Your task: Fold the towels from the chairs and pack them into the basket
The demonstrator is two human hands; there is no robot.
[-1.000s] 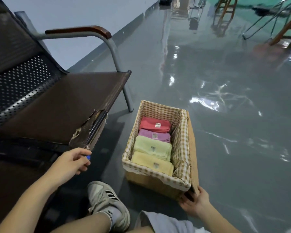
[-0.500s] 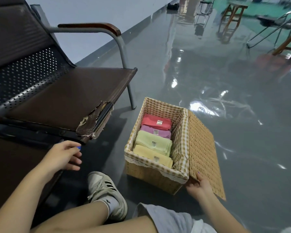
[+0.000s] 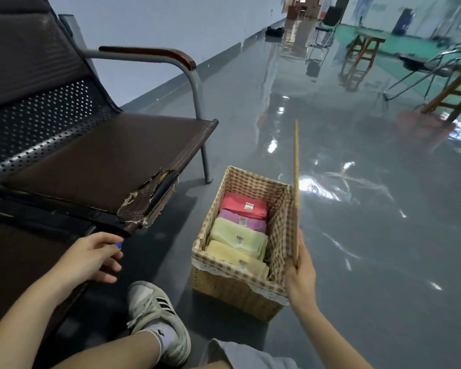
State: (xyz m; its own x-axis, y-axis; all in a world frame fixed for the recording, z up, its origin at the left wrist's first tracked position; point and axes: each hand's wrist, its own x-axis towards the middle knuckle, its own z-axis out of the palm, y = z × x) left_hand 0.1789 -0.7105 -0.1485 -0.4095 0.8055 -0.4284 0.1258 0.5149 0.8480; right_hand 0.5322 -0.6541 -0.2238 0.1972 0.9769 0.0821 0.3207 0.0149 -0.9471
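With the four folded towels lying in a row inside the basket, the red towel farthest from me, then the purple towel, the green towel and the yellow towel nearest, the packing looks done to me, and what remains is closing up; my right hand has its grip curled round the near corner of the lid, which stands on edge along the basket's right side; my left hand hangs loose and holds nothing, just beside the torn corner of the chair. I hold only one corner, so the lid could twist or slip from my grip and drop hard; the checked lining bunches against that side and might catch under the lid; the light basket could skid on the glossy floor if I push sideways with nothing steadying it.
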